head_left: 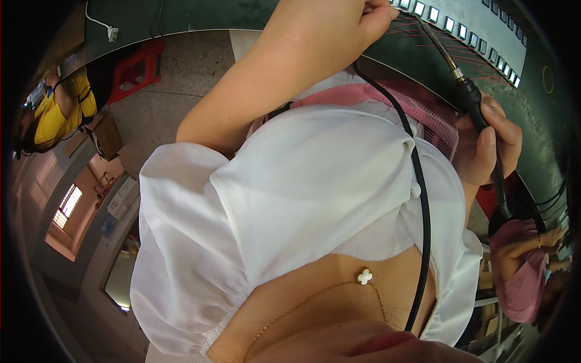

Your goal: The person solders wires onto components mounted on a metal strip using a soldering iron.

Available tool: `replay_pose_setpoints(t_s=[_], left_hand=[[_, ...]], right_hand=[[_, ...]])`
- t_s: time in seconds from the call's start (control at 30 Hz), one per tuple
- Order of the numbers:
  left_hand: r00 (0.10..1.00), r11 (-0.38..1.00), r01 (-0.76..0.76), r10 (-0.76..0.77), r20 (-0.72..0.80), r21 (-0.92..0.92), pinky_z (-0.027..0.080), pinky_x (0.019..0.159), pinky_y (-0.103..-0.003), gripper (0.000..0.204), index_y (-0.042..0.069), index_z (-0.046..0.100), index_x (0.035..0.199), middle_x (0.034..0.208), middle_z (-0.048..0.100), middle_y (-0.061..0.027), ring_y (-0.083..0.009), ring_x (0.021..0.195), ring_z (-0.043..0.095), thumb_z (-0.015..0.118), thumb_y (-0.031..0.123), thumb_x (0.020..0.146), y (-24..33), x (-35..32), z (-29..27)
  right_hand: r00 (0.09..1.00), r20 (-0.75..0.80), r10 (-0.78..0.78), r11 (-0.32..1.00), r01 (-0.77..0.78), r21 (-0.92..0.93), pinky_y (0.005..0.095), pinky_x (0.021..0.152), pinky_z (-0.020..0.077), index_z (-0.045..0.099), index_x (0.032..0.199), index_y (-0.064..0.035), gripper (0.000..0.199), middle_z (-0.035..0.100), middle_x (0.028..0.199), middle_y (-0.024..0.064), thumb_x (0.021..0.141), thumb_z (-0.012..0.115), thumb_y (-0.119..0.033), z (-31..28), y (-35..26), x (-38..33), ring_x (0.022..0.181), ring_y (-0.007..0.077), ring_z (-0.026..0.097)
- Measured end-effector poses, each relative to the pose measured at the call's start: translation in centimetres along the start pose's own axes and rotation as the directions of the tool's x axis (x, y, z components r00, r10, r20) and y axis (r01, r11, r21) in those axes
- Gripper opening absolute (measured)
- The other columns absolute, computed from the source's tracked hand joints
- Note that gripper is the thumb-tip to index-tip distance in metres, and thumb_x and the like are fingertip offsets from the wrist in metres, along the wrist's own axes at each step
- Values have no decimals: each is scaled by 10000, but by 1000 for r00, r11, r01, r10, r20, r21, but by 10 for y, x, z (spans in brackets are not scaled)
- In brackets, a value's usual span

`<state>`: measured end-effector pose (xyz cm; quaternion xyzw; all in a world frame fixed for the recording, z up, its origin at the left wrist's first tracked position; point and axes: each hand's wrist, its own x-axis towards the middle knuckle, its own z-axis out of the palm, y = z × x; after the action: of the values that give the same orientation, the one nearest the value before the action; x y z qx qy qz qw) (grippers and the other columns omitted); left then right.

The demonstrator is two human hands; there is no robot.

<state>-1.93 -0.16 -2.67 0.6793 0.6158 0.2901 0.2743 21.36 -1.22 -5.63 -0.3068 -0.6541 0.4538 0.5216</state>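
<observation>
Holds a soldering iron (pixel 469 94) in the right hand (pixel 484 154), at the right of the frame, with thumb and fingers pinching the black handle in a closed grip. Points the iron's metal tip up and to the left, toward the top edge, near the fingers of the left hand (pixel 363 27). Stretches the left forearm across from left of centre to the top edge, with thumb and fingertips close to one another. Cannot tell whether that grip pinches anything, being partly cut off by the frame.

Works at a green worktop (pixel 532 115), curving across the top and down the upper right. Has on it, at the upper right, a white panel (pixel 478 18) with a row of small bright squares (pixel 434 14) along its edge, and thin red wires (pixel 463 58) beside them. Shows also a yellow ring (pixel 548 79) farther right and a white plug (pixel 112 33) at the upper left.

Wears a white blouse (pixel 315 187), filling the middle, with a black cord (pixel 423 212) running over it right of centre. Shows a person in yellow (pixel 57 115) at the upper left, near a red stool (pixel 151 63), and a person in pink (pixel 520 284) at the lower right.
</observation>
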Motion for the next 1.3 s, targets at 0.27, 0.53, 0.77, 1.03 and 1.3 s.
replay_pose_setpoints(t_s=[0.27, 0.53, 0.77, 1.03, 1.3], left_hand=[[1000, 1000, -17, 17, 6, -1, 451, 614, -384, 152, -25, 596, 709, 694, 591, -175, -331, 674, 572, 592, 114, 772, 3, 0, 1], [999, 999, 42, -42, 0, -23, 448, 611, -386, 149, -27, 598, 707, 687, 585, -177, -332, 665, 569, 595, 109, 767, 2, -1, 0], [1000, 999, 8, -9, -30, -40, 448, 609, -386, 151, -25, 595, 701, 679, 582, -174, -329, 663, 570, 596, 111, 766, 0, 5, -1], [999, 1000, 7, -7, -40, 7, 461, 578, -333, 129, 6, 629, 753, 698, 598, -136, -264, 628, 581, 640, 134, 762, -11, -2, 10], [995, 993, 98, -99, -10, -58, 455, 597, -377, 145, 3, 618, 749, 710, 601, -145, -300, 642, 579, 605, 146, 769, -8, -6, -1]], right_hand=[[998, -64, 11, 996, -6, 87, 389, 752, 462, 497, 973, 70, 243, 540, 601, 154, 826, 462, -121, -5, -2, -5, 597, 207, 539], [989, -124, 74, 995, -64, 79, 423, 839, 439, 492, 973, 87, 270, 539, 590, 170, 814, 446, -127, -4, 1, -5, 575, 197, 547], [994, -92, 55, 994, -45, 102, 405, 823, 449, 493, 976, 87, 260, 552, 634, 176, 814, 450, -112, -6, 2, 4, 574, 197, 548], [967, -250, -55, 998, 54, -8, 240, 593, 460, 516, 986, 63, 232, 581, 788, 178, 854, 465, -121, -31, -11, 56, 590, 154, 551], [891, -439, 113, 969, -196, -148, 221, 616, 413, 549, 995, 14, 214, 592, 736, 71, 881, 507, -161, -60, 24, 136, 661, 107, 539]])
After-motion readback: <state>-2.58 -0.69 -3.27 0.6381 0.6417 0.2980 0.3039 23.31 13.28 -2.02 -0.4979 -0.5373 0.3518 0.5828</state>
